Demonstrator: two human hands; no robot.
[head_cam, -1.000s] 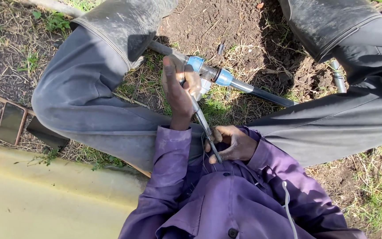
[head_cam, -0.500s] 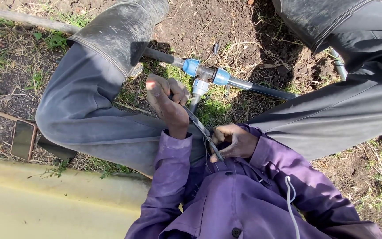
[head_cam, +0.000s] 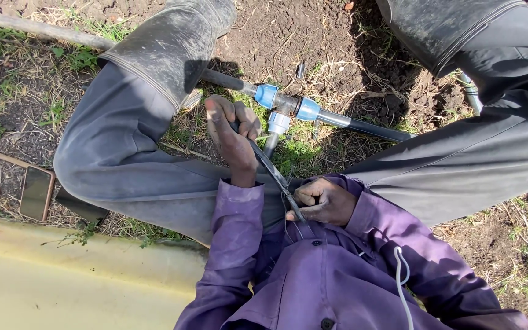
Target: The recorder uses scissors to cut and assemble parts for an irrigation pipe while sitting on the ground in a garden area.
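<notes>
The left hand [head_cam: 232,131] has dropped from the blue tee fitting [head_cam: 281,107], fingers wrapped around the thin black tube [head_cam: 273,171]; the right hand [head_cam: 322,201] pinches its lower end.

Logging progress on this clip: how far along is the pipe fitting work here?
Looks done: blue-collared tee fitting sits inline on the black pipe. In hand: left hand and right hand grip a thin dark hose below the tee. Left: whether the hose is seated cannot be told.
</notes>
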